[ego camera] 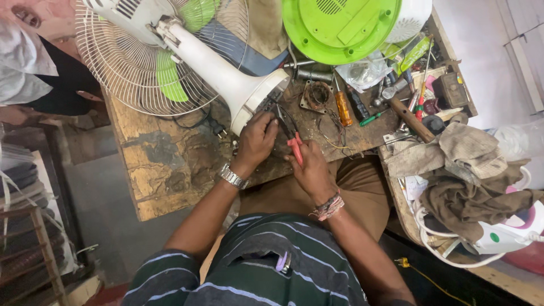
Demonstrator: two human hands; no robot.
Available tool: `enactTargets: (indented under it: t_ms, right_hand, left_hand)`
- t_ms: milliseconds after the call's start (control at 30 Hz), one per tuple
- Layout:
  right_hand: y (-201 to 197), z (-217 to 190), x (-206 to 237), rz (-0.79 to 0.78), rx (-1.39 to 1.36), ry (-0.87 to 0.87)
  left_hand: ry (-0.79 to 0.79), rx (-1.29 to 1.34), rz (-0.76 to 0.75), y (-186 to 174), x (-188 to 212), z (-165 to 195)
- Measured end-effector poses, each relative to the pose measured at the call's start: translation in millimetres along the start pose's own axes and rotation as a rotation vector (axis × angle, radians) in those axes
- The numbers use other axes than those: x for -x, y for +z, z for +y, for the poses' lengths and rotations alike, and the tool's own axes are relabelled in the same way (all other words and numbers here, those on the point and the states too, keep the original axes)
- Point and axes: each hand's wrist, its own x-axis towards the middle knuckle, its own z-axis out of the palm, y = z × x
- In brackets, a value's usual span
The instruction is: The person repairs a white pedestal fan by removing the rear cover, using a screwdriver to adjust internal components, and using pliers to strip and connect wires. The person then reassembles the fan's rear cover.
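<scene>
Pliers with red handles sit gripped in right hand; left hand pinches wiring at fan base.

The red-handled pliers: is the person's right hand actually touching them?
Touching. The head view shows the right hand closed around the red handles of the pliers, with no gap between fingers and handle.

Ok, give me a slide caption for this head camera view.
Left hand steadies a white fan base while the right hand works red-handled pliers on a cluttered workbench.
</scene>
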Motion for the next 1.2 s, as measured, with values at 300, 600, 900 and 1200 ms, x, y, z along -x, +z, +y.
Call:
enactTargets:
  t_ms: [300,600,900,1200]
  right_hand:
    - [-16,23,-10,-0.510,-1.542,0.821]
    - [-30,34,18,-0.102,-0.820,0.775]
    - [-47,52,31,-0.047,0.457,0.217]
    - [-51,53,-12,0.006,0.548,-0.015]
  left_hand:
    - [-0.078,0.228,-0.101,2,-6,-22]
    - [0.015,0.125,-0.031,-4,-1,-5]
    - [0.413,-0.399,-0.081,-13,25,26]
    - [-0.360,-0.301,0.246,-46,96,-29]
